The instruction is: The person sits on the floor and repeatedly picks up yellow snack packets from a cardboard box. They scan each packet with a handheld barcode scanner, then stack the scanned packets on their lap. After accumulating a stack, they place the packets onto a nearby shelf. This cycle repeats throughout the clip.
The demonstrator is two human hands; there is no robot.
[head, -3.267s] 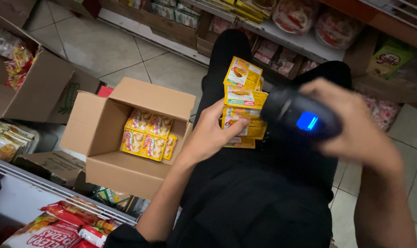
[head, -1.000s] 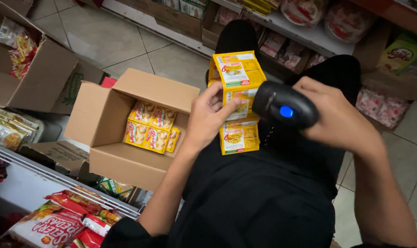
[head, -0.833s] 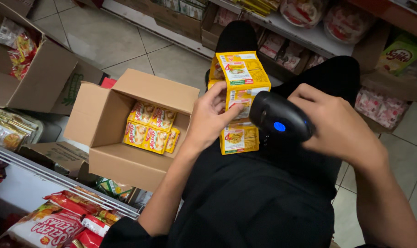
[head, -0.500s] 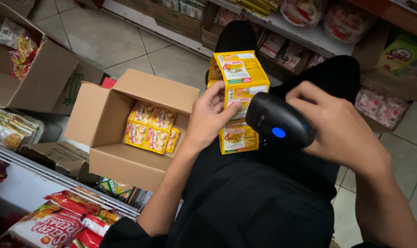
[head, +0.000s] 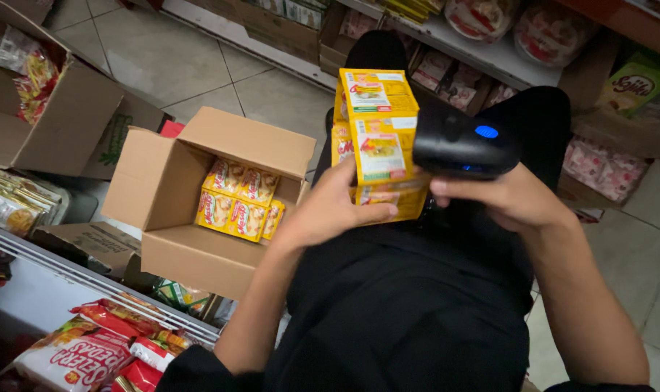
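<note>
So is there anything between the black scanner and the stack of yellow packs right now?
Nothing visible. The right hand holds the black scanner right against the stack of yellow packs, which the left hand grips from below; the scanner's front overlaps the stack's right edge.

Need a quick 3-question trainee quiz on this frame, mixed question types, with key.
1. True or false: the open cardboard box by the person's knee is empty.
2. What does the right hand hold? A) a black handheld scanner B) a knife C) a red pouch
3. Fill in: the left hand grips a stack of ______ packets.

Key: 1 false, yellow packets lie inside; 2 A; 3 yellow.
</note>
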